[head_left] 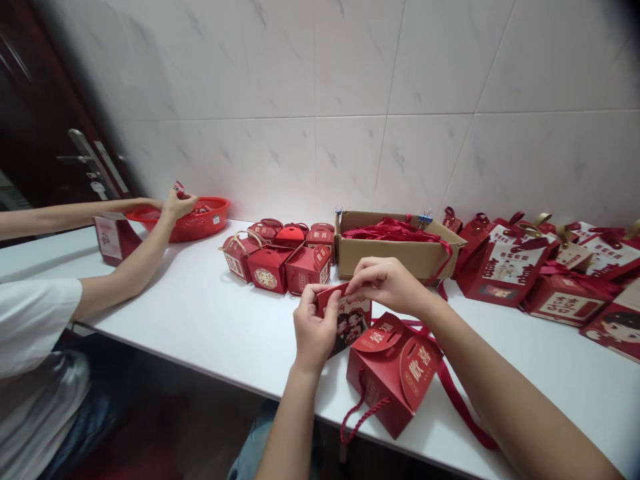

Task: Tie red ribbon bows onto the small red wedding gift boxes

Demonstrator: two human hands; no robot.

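Note:
A small red gift box [353, 327] with cartoon figures printed on its side is at the front of the white table. My left hand [316, 327] grips its left side, the thumb lying along the upper edge. Over the same box's top, my right hand [385, 283] has its fingers pinched together at the edge; its fingertips partly hide the spot. Just in front sits another red gift box [393, 373], tilted toward me, with gold characters and a twisted red cord hanging past the table edge. A red ribbon [463, 407] trails behind it and under my right forearm.
A cardboard box [387, 257] of red ribbons stands by the wall. Several small red boxes [270, 267] are grouped left of it, and larger gift boxes [510, 267] crowd the right. Farther left, a co-worker's hand [177, 203] holds a small packet over a red basin [200, 227].

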